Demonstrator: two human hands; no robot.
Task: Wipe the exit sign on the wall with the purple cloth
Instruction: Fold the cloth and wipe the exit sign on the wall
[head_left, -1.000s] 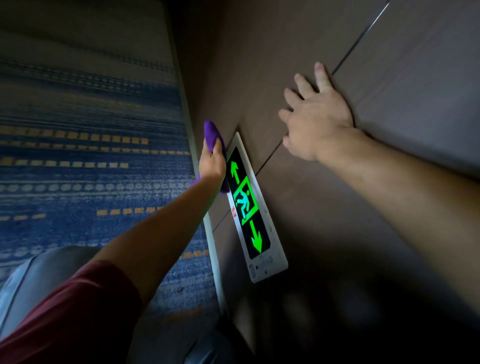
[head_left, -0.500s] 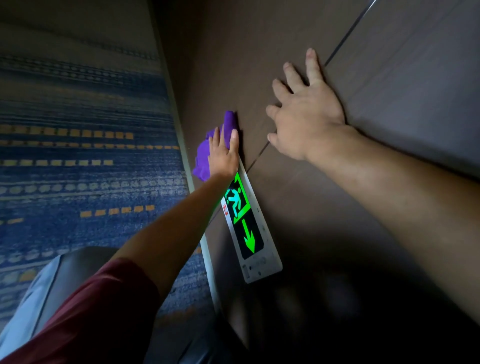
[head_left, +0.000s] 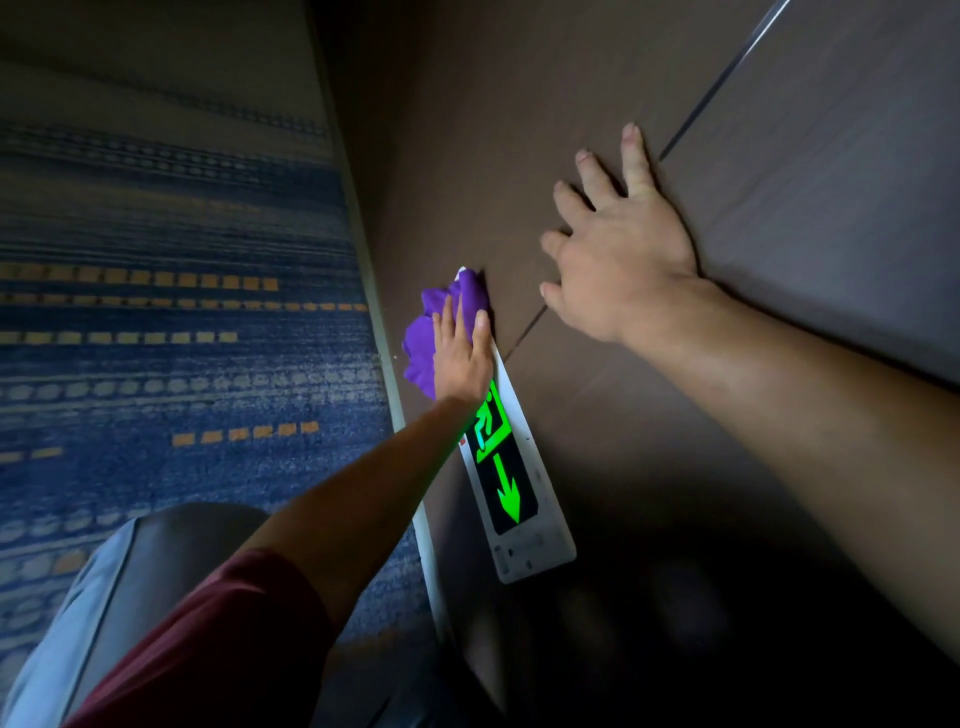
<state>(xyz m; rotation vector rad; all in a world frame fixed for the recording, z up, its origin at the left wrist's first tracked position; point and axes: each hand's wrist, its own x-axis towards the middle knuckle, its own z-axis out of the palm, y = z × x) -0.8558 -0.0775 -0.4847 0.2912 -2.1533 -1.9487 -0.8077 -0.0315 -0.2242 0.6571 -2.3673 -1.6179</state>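
Observation:
A long exit sign (head_left: 511, 483) with glowing green arrows and a running figure in a pale frame sits low on the dark wall. My left hand (head_left: 460, 358) lies flat over the sign's far end, pressing the purple cloth (head_left: 434, 332) against it. The cloth bunches out beyond and to the left of my fingers and hides the sign's far arrow. My right hand (head_left: 618, 249) rests flat on the wall above the sign, fingers spread, holding nothing.
The wall (head_left: 779, 208) is made of dark brown panels with thin seams. A pale skirting strip (head_left: 384, 332) runs along its foot. Blue patterned carpet (head_left: 182, 338) with orange dashes covers the floor on the left. My knee in grey trousers (head_left: 130, 582) is at lower left.
My left hand went from gripping the cloth beside the sign's far end to lying flat on the cloth over that end. My right hand stayed planted on the wall.

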